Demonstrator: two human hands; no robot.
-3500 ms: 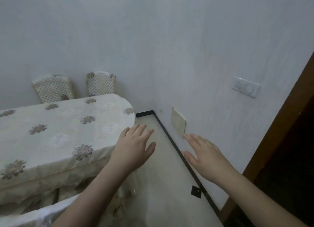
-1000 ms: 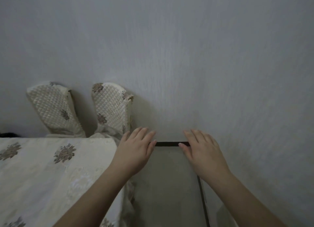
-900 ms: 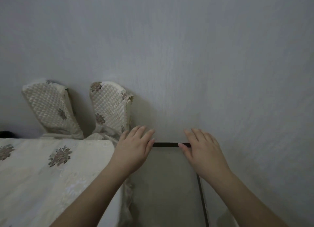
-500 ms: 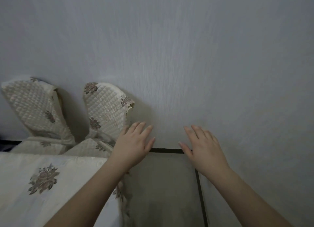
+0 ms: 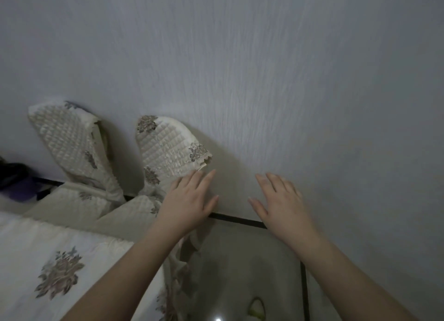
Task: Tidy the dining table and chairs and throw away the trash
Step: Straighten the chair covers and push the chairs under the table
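**Two chairs at the wall, both hands empty**

Pale grey textured wall [image 5: 264, 68] backs two cream quilted chairs [image 5: 165, 147] beside one floral-clothed dining table [image 5: 48, 260]. Left hand [image 5: 189, 200] and right hand [image 5: 283, 205] hover spread flat, gripping nothing, the left nearest the right-hand chair.

Left hand [image 5: 186, 201] and right hand [image 5: 282, 204], both empty with fingers spread, palms down, held apart before a pale textured wall [image 5: 264, 68]. Two chairs in quilted cream covers, near chair [image 5: 165, 147] just beside the left fingertips, far chair [image 5: 69, 138] to its left. Floral tablecloth [image 5: 55, 268] at lower left; grey floor [image 5: 240, 268] edged by dark skirting [image 5: 236, 219].
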